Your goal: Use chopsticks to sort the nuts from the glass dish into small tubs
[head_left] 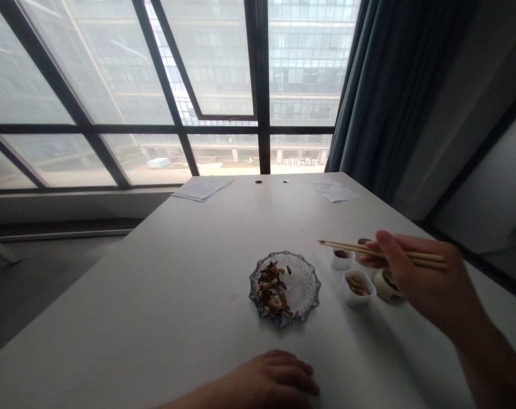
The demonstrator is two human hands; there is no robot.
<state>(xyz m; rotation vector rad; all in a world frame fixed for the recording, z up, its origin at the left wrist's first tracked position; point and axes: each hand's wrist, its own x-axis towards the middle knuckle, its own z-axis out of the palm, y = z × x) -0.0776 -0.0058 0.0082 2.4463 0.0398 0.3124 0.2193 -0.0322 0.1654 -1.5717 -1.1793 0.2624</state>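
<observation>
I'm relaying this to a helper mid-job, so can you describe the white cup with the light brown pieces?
On the white table, find the glass bowl. The near white cup stands just right of it, left of the round jar. It holds light brown pieces, while the far white cup holds dark bits.

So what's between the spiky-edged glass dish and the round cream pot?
A squarish white cup holding brown bits sits between the dish and the pot, in the head view.
</observation>
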